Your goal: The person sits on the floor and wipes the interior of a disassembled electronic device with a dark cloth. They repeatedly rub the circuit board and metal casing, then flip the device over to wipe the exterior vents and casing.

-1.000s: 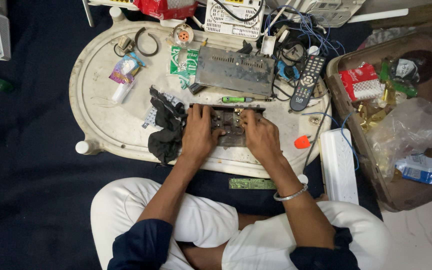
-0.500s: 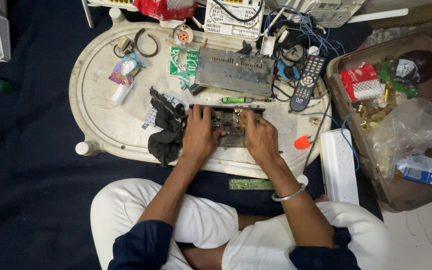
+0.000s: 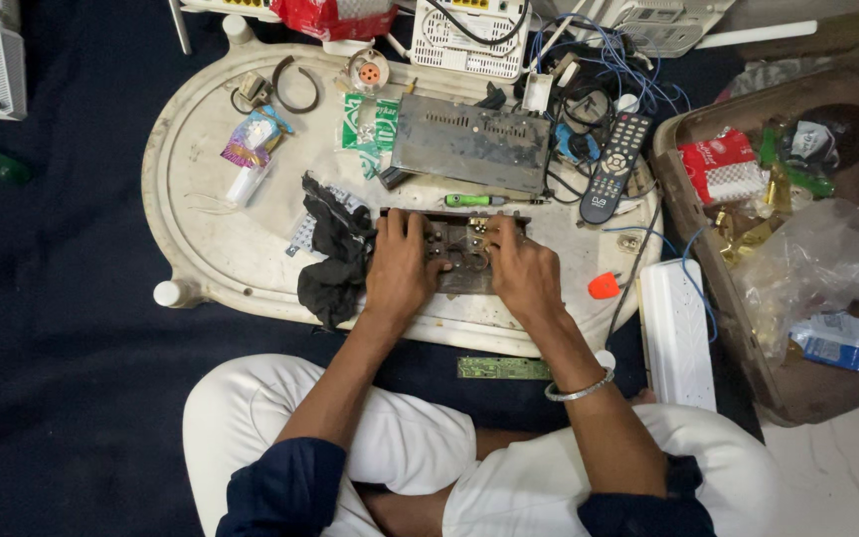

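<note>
Worktop: cream oval, upturned, littered with parts.
Metal cover: dark, lying just beyond the board.
Circuit board: brown, at the near edge, between both hands.
Left hand: fingers spread flat, pressing the board's left end.
Right hand: curled, gripping the right end.
Screwdriver: green, just behind.

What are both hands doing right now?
Left hand: fingers spread flat on the brown circuit board, pressing it.
Right hand: curled over the board's right end, gripping it.
</note>
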